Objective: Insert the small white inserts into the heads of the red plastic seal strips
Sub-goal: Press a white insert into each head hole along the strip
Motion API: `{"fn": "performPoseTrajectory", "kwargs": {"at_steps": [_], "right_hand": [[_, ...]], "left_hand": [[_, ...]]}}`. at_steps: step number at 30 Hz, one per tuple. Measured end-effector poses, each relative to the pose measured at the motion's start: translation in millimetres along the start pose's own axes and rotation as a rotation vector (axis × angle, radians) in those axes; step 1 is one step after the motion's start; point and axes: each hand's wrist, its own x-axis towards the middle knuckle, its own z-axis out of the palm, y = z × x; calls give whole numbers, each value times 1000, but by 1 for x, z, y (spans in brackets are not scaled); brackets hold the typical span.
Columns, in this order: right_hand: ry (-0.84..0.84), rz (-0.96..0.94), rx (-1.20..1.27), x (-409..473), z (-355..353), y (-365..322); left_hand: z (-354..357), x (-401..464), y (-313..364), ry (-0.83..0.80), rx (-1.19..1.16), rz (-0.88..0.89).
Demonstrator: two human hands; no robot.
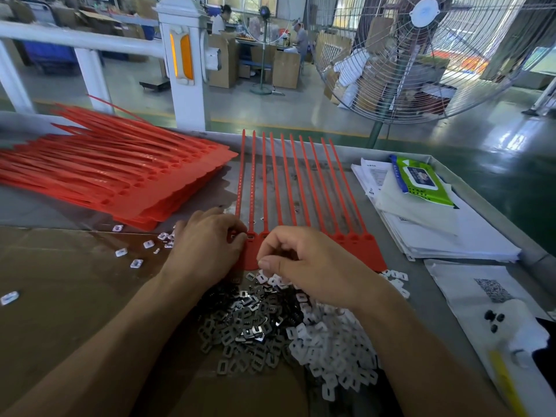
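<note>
A factory floor: industrial fan [427, 52], stacked cartons [285, 67], workers at benches.

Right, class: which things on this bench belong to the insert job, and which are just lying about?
Job: red strips; white inserts; left hand; right hand; red stack.
Lying about: wipes pack; papers; fan.

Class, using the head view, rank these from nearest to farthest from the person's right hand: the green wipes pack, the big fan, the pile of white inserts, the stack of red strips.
From the right hand:
1. White inserts: just under and behind the wrist.
2. Stack of red strips: on the table, far left.
3. Wipes pack: on papers, far right. Too close to call against the stack.
4. Fan: beyond the table, on the floor.
</note>
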Motion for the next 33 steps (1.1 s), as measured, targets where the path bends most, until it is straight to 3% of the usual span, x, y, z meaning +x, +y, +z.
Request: {"fn": "performPoseTrajectory", "kwargs": {"at_steps": [12,18,33], "right_hand": [[460,244,60,4,-56,31],[493,357,51,-11,-62,64],[655,409,-31,5,-43,81]], "left_hand": [[2,1,-3,2,-5,0],[2,0,-2,7,-12,-1],[1,0,0,1,5,-2]]}}
